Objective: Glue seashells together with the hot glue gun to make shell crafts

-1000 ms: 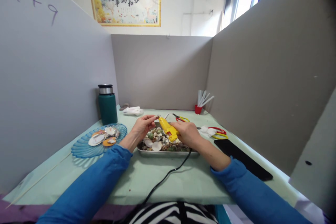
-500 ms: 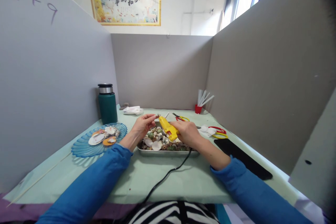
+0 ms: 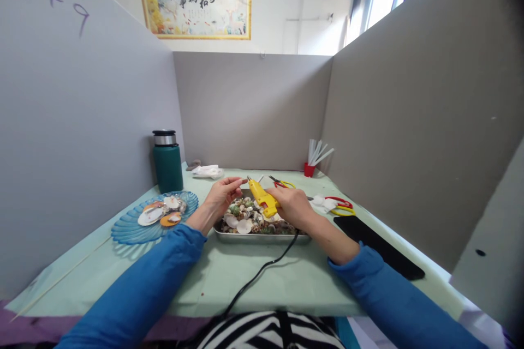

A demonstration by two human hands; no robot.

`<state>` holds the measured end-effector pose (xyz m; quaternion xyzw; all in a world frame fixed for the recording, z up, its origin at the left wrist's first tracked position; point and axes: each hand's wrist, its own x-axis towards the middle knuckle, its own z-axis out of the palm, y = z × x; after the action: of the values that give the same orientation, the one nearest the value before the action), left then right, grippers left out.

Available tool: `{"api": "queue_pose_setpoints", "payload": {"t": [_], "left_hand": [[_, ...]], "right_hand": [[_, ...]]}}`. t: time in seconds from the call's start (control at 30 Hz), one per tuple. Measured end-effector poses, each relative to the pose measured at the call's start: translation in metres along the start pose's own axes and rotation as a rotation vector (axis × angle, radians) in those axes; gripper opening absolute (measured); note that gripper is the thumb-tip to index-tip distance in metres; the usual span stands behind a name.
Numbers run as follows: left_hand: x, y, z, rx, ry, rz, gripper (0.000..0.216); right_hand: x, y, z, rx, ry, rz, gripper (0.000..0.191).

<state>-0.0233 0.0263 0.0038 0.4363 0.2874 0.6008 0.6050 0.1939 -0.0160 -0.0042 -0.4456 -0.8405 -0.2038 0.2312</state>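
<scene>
My right hand (image 3: 291,205) grips a yellow glue gun (image 3: 262,199) whose nozzle points up and left toward my left hand. A black cord (image 3: 262,270) runs from the gun toward me. My left hand (image 3: 223,195) is closed in a pinch on something small that I cannot make out, held close to the nozzle tip. Both hands hover over a metal tray (image 3: 262,238) full of mixed seashells (image 3: 244,218).
A blue glass plate (image 3: 126,233) with several shells lies at the left, a green flask (image 3: 167,162) behind it. Scissors with red and yellow handles (image 3: 341,206), a red cup of white sticks (image 3: 310,169), white tissue (image 3: 207,172) and a black mat (image 3: 379,247) sit right and back. Grey partitions wall in three sides.
The glue gun and my right hand have shifted slightly up and right. My left hand keeps its pinch near the nozzle.
</scene>
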Motion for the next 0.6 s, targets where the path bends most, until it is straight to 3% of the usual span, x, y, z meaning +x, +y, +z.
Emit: {"api": "queue_pose_setpoints", "payload": {"t": [0.13, 0.27, 0.43, 0.6], "left_hand": [[0.003, 0.0, -0.003, 0.007, 0.012, 0.011, 0.017], [0.004, 0.001, -0.006, 0.01, 0.039, 0.009, 0.018], [0.001, 0.001, -0.002, 0.043, 0.005, -0.004, 0.016], [0.0, -0.002, -0.001, 0.08, -0.034, -0.013, 0.015]], "right_hand": [[0.0, 0.005, -0.006, -0.021, -0.05, 0.039, 0.033], [0.0, 0.01, -0.013, -0.052, -0.216, 0.084, 0.024], [-0.001, 0.006, -0.019, 0.07, -0.423, 0.002, 0.035], [-0.002, 0.011, -0.03, 0.342, -0.615, -0.076, 0.052]]}}
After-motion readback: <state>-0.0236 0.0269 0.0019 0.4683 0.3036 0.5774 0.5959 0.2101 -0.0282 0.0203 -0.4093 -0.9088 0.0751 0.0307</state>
